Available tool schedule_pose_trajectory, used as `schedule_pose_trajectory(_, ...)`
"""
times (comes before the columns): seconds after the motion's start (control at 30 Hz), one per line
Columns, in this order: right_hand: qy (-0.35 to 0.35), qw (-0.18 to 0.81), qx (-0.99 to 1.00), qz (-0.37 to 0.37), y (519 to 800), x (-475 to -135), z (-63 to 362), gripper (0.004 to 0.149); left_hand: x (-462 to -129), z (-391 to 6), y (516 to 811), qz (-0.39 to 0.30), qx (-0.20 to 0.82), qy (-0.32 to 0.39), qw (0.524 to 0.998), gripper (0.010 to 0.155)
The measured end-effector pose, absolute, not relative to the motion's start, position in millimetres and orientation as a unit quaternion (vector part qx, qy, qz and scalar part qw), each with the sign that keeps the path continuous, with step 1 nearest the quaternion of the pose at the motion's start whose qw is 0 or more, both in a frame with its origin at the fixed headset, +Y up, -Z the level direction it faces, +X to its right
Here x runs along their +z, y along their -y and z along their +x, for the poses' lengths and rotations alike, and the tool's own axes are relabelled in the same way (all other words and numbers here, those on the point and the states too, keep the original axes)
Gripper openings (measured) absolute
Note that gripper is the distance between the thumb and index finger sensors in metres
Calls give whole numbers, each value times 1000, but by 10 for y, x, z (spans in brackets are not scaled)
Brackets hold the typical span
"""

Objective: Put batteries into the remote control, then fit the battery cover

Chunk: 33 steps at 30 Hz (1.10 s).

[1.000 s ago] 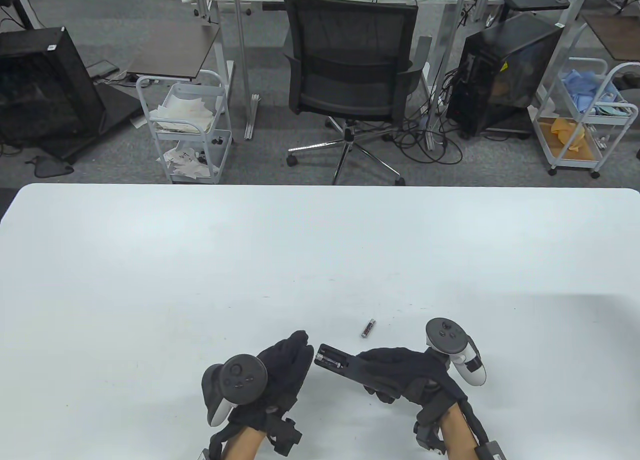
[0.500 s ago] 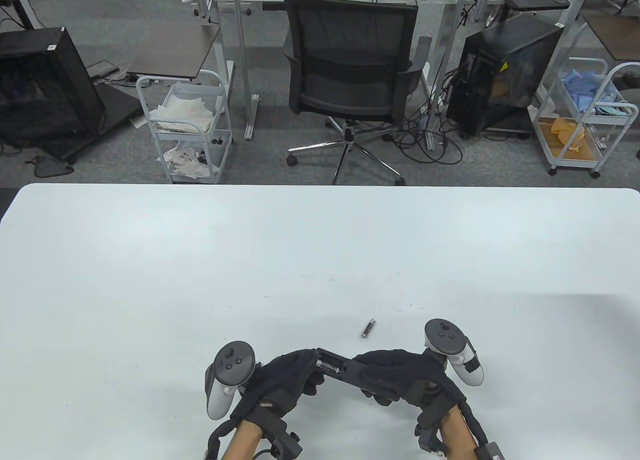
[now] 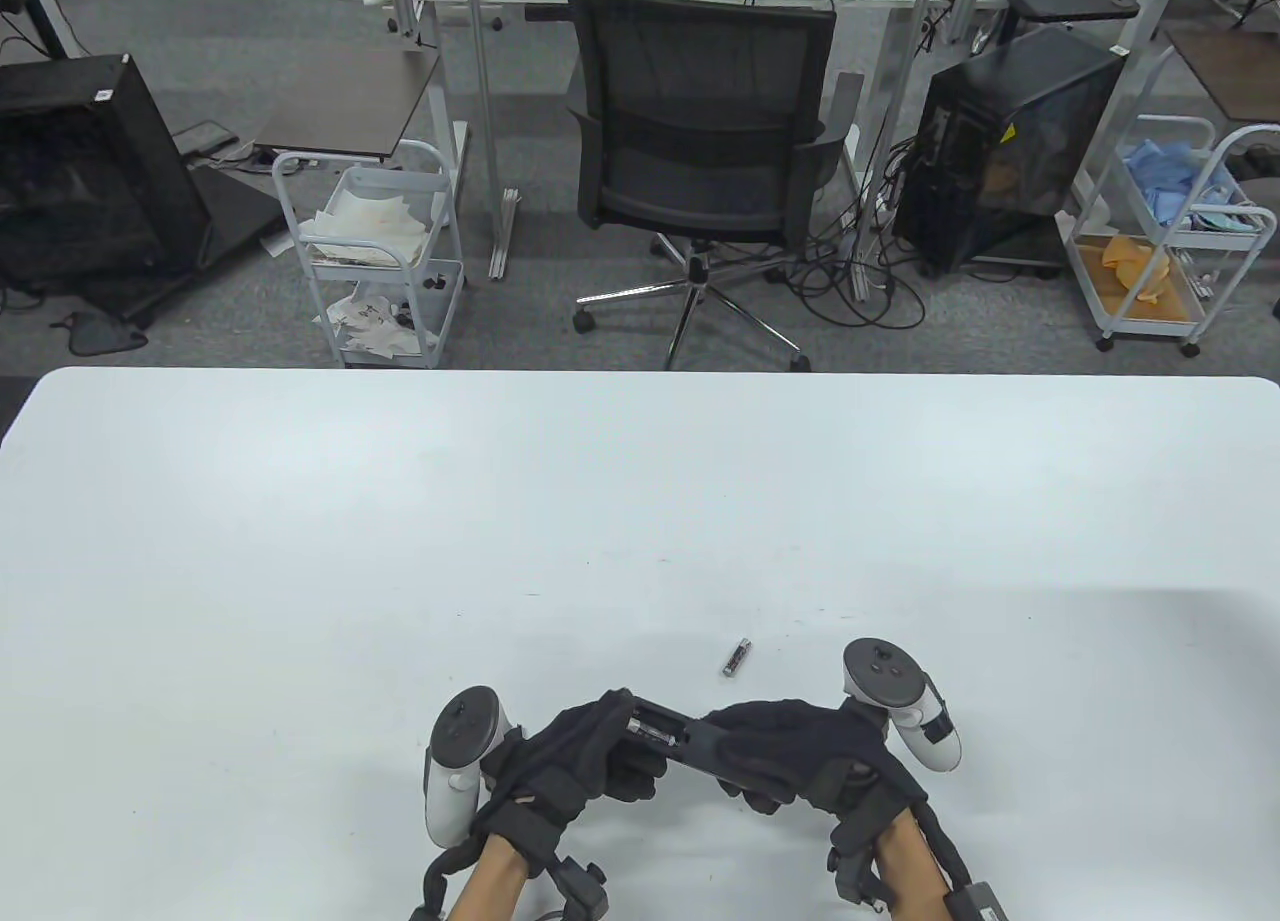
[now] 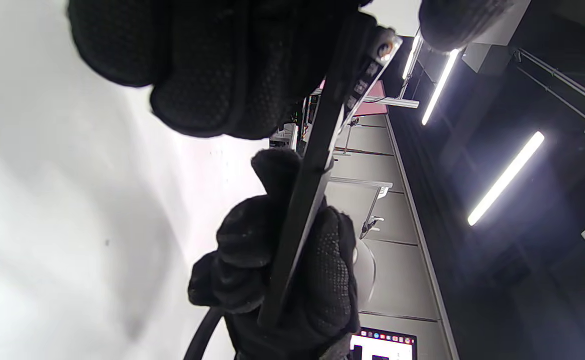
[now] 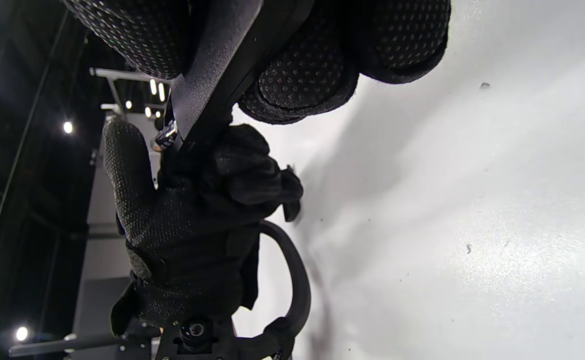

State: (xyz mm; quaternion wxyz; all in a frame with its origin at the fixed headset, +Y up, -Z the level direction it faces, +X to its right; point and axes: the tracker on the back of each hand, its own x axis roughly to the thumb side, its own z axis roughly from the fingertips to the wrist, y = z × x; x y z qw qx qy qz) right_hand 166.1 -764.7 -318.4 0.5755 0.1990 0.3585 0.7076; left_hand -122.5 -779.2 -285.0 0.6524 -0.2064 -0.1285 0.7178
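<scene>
Both hands hold the black remote control (image 3: 680,739) just above the table near its front edge. My right hand (image 3: 745,751) grips its right half. My left hand (image 3: 625,741) grips its left end, where the battery bay lies open with one battery (image 3: 650,729) in it. In the left wrist view the remote (image 4: 302,200) shows edge-on, with the battery's metal end (image 4: 385,48) beside my left fingers (image 4: 222,65). In the right wrist view my right fingers (image 5: 302,75) wrap the remote (image 5: 222,55). A second battery (image 3: 737,656) lies loose on the table beyond the remote. No battery cover is in view.
The white table (image 3: 640,501) stretches far beyond the hands. An office chair (image 3: 700,151), carts and desks stand on the floor behind its far edge.
My left hand has moved right from beside the remote onto its open end and now grips it, its tracker turned to the left. My right hand and the loose battery have hardly moved.
</scene>
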Motion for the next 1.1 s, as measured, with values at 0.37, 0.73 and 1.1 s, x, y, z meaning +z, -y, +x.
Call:
schedule_pose_trajectory(0.37, -354, 572, 713, 199, 7622, -3176, 1658, 52, -2866, -1213, 7748, -196, 684, 137, 689, 48)
schedule_pose_trajectory(0.73, -303, 607, 711, 185, 7491, -3264, 1937, 52, -2819, -1157, 7431, -117, 642, 177, 737, 57)
schedule_pose_trajectory(1.1, -269, 613, 730, 137, 7377, -3407, 2256, 52, -3126, -927, 7226, -118, 426, 58, 895, 54)
